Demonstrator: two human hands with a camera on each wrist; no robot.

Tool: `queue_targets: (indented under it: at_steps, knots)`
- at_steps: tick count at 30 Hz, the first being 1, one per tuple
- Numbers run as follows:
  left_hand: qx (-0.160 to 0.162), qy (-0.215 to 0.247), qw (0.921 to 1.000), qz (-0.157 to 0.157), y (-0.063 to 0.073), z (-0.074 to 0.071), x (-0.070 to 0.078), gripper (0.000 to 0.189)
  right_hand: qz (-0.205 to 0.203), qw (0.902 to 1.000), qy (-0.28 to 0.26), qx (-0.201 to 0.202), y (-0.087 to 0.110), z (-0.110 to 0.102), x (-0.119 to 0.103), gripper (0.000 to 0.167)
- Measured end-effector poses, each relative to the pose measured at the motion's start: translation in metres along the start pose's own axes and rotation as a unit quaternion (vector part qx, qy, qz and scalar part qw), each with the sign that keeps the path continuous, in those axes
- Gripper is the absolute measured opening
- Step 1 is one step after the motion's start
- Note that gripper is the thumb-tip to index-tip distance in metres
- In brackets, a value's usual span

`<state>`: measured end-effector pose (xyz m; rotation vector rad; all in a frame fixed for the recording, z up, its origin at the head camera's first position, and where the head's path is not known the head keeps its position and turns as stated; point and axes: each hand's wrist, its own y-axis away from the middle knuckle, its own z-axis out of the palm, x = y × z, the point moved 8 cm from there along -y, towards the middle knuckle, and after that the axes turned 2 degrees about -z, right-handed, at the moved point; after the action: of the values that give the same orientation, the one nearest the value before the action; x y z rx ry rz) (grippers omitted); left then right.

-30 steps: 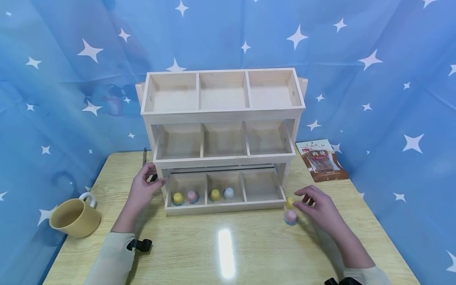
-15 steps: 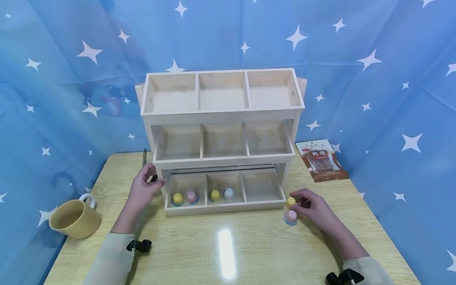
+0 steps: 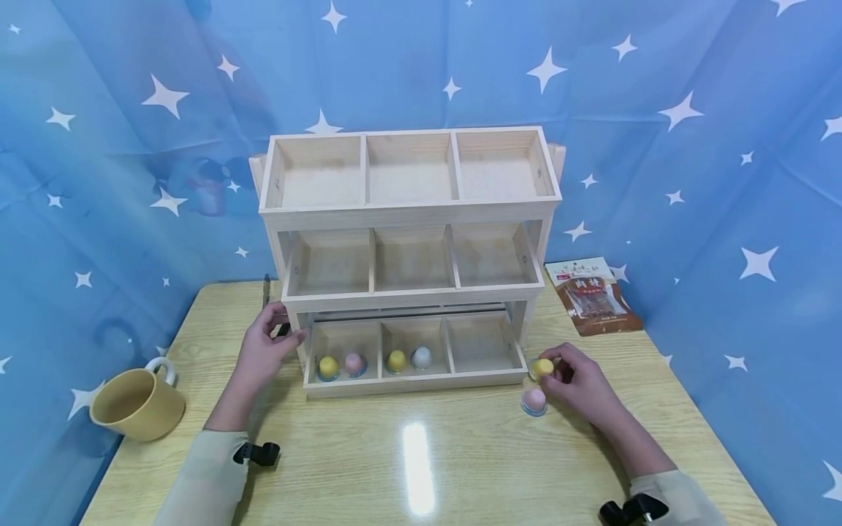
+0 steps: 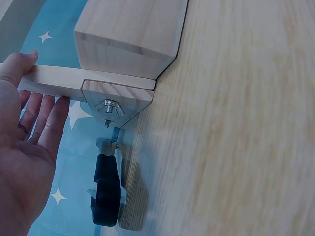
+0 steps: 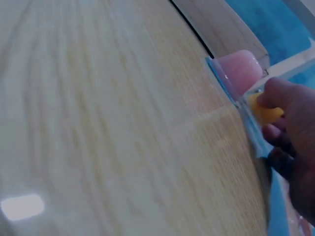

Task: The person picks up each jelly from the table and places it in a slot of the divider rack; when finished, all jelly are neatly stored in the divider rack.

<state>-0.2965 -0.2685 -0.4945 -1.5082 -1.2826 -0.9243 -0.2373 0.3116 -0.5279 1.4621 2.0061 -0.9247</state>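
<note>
My left hand (image 3: 266,349) holds the left upright of a three-tier wooden rack (image 3: 416,298); in the left wrist view the thumb lies on one side of the wooden bar (image 4: 56,78), the fingers on the other. My right hand (image 3: 582,383) pinches a yellow jelly cup (image 3: 542,367) between thumb and fingers, just right of the lowest tray. In front of it a pink jelly cup (image 3: 533,401) stands lid-down on the table. The lowest tray holds a yellow (image 3: 329,367) and a pink jelly cup (image 3: 354,364) at left, a yellow (image 3: 397,361) and a white one (image 3: 422,357) in the middle.
A yellow mug (image 3: 139,403) with a white handle stands on the left of the wooden table (image 3: 329,467). A brown snack packet (image 3: 595,298) lies behind my right hand. A black-handled clamp (image 4: 106,189) shows beside the rack's foot. A starry blue curtain (image 3: 421,66) hangs behind.
My right hand has closed its fingers on the yellow jelly cup and tilted it, shifting it slightly right, away from the pink one. My left hand has stayed on the rack.
</note>
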Motion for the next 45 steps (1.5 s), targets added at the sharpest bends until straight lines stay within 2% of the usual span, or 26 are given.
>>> queue_targets:
  at_steps: [4,10,21,36,45]
  knots:
    - [-0.001,0.002,1.0,0.0,0.0,0.0,0.0,0.059,-0.012,0.9994,0.012,0.029,-0.001,-0.007,-0.002,0.038]
    - [-0.001,0.0,1.0,0.003,-0.001,-0.001,0.0,0.057,-0.04,0.9971,-0.003,0.064,-0.004,-0.016,-0.022,0.045]
    - [0.003,0.001,1.0,0.005,-0.003,-0.003,0.002,0.058,-0.127,0.9879,-0.037,0.082,-0.016,-0.016,-0.07,0.05]
    - [0.005,-0.002,1.0,0.004,-0.003,-0.004,-0.005,0.057,-0.156,0.9864,-0.05,0.007,-0.051,0.025,-0.1,0.044]
    - [0.0,0.009,1.0,0.001,-0.003,-0.001,-0.004,0.056,-0.145,0.9875,-0.044,-0.045,-0.069,0.047,-0.108,0.041]
